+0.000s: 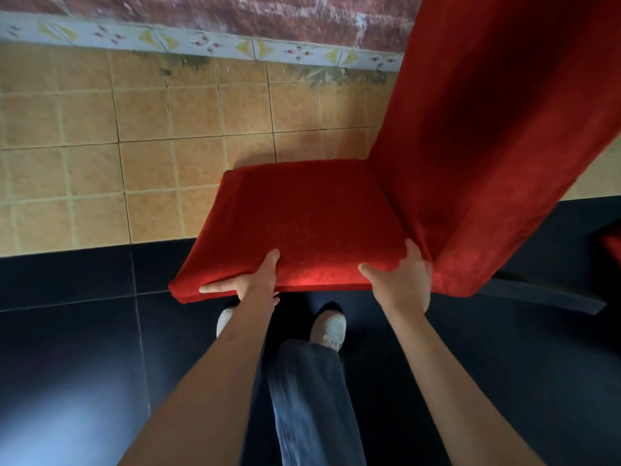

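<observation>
Hands x2: L hand [250, 280] & R hand [401, 280], fingers gripping seat edge of 1 red chair [302, 213].

Chair back [497, 112] cut off at top; fingers [211, 290] of left hand [250, 282] — mostly hidden under seat [302, 223].

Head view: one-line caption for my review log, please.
The left hand and right hand grip the near edge of a red-covered chair seat, the right one beside the backrest.
</observation>
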Tool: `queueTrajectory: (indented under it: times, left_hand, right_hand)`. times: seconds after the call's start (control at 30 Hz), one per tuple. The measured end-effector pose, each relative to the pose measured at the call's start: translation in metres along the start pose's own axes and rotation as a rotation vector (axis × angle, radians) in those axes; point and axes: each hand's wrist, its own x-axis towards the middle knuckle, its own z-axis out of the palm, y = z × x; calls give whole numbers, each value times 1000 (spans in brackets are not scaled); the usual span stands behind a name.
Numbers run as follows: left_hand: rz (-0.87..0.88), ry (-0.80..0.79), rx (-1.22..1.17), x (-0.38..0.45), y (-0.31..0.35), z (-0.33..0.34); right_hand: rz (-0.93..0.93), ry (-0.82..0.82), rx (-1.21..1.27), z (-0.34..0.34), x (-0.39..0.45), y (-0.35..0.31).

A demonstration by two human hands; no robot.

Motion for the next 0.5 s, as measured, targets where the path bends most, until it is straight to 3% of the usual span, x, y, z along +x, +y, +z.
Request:
queueTrajectory:
  times: [0.1, 0.2, 0.37, 0.5]
  left_hand:
    - [17, -12, -70, -3, 1, 2]
    - [85, 22, -101, -8, 4, 4]
    - [194, 139, -12, -19, 1, 6]
    - [308, 215, 232, -24, -5, -7]
  right_hand:
    - [-355, -95, -255, 2, 7, -3]
    - [-542, -136, -557, 8, 18, 0]
    - [-635, -150, -700, 14, 30, 10]
    - [-661, -117, -759, 16, 33, 14]
